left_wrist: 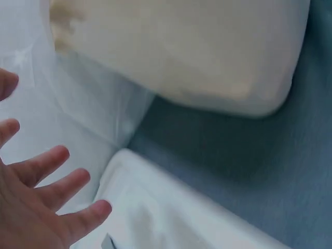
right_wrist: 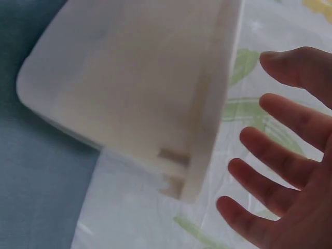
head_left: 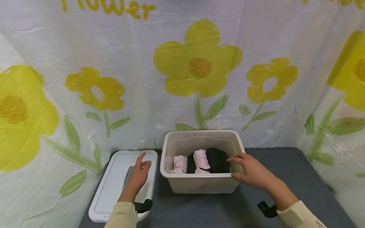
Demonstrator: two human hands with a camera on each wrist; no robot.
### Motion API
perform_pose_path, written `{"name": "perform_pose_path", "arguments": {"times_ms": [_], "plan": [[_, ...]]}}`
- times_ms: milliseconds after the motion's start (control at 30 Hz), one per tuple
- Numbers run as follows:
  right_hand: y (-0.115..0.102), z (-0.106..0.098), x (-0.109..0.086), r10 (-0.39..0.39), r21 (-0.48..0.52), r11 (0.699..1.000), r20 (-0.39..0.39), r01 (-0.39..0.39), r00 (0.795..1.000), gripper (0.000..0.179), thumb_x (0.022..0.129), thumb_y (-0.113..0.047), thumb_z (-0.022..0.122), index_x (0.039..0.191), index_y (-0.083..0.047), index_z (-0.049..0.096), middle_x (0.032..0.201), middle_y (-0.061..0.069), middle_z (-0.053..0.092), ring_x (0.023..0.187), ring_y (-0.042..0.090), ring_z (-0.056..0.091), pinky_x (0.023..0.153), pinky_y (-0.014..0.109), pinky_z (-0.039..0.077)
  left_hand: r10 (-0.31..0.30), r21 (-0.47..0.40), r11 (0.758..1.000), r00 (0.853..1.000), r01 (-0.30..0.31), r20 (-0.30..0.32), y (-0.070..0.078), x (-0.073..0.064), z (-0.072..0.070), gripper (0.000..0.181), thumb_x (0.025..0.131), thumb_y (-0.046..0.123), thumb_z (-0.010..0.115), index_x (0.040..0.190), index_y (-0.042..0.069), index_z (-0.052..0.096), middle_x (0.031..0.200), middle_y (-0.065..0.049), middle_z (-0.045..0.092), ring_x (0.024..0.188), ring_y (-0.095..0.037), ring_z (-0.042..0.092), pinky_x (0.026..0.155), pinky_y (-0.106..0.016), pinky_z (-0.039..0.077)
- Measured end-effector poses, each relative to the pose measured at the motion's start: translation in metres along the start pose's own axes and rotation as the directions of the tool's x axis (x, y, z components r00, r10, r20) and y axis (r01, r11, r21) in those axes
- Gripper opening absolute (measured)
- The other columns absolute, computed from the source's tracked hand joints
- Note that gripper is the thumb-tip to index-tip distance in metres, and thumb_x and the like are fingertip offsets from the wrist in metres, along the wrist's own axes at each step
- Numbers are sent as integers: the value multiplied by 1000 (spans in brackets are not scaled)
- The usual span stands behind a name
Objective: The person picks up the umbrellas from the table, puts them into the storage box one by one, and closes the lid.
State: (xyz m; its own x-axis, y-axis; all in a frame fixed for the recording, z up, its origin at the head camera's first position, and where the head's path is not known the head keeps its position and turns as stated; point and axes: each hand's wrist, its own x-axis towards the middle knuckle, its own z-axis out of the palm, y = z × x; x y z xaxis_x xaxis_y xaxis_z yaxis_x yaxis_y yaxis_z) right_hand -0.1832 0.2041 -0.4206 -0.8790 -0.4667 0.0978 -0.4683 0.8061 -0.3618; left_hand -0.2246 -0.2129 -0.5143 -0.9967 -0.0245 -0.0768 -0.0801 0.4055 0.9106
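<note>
A beige plastic bin stands at the back of the table. In it lie two pink cloth rolls and black cloth rolls, side by side. My right hand is by the bin's right front corner; the right wrist view shows its fingers spread and apart from the bin wall. My left hand hovers over a white lid left of the bin. Its fingers are spread and hold nothing in the left wrist view, where the bin's outer side also shows.
On the lid lies a flat grey item, partly hidden by my left hand. The dark grey tabletop reaches in front of the bin. A white curtain with yellow flowers hangs close behind and on both sides.
</note>
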Motion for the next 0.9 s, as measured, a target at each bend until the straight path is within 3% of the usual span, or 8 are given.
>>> {"name": "perform_pose_path", "arguments": {"times_ms": [167, 333, 567, 667, 900], "plan": [[4, 7, -13, -32, -71, 997, -88, 26, 996, 44, 83, -24, 74, 123, -10, 65, 120, 12, 60, 107, 33, 58, 87, 53, 47, -39, 148, 988, 999, 42, -27, -14, 3, -11, 64, 102, 33, 41, 156, 15, 12, 149, -31, 35, 134, -48, 38, 104, -60, 35], [10, 16, -22, -47, -109, 994, -153, 30, 987, 41, 79, -22, 78, 118, -13, 68, 118, 10, 61, 107, 33, 58, 85, 58, 46, -44, 315, 946, 995, 71, -94, -27, 3, -17, 67, 97, 27, 44, 154, 7, 15, 145, -33, 39, 129, -49, 44, 102, -59, 37], [15, 31, -26, -103, -130, 989, -247, 73, 964, 37, 77, -21, 80, 112, -14, 70, 113, 6, 63, 105, 31, 58, 84, 56, 47, -21, 396, 916, 993, 67, -120, -50, 0, -17, 67, 93, 18, 46, 150, -4, 20, 145, -38, 33, 130, -52, 39, 103, -60, 35], [15, 38, -25, -126, -144, 986, -285, 88, 950, 36, 75, -18, 81, 110, -15, 71, 110, 4, 64, 102, 30, 59, 83, 55, 47, -16, 434, 897, 988, 83, -156, -59, 0, -18, 66, 91, 18, 47, 148, -5, 24, 140, -40, 39, 124, -55, 43, 98, -62, 38], [13, 51, -27, -52, -128, 992, -291, 15, 955, 37, 74, -14, 81, 110, -17, 71, 103, 2, 68, 97, 29, 63, 83, 55, 47, -93, 493, 852, 977, 178, -192, -72, -4, -22, 68, 89, 24, 48, 148, -2, 26, 131, -40, 45, 115, -59, 47, 86, -69, 41]]}}
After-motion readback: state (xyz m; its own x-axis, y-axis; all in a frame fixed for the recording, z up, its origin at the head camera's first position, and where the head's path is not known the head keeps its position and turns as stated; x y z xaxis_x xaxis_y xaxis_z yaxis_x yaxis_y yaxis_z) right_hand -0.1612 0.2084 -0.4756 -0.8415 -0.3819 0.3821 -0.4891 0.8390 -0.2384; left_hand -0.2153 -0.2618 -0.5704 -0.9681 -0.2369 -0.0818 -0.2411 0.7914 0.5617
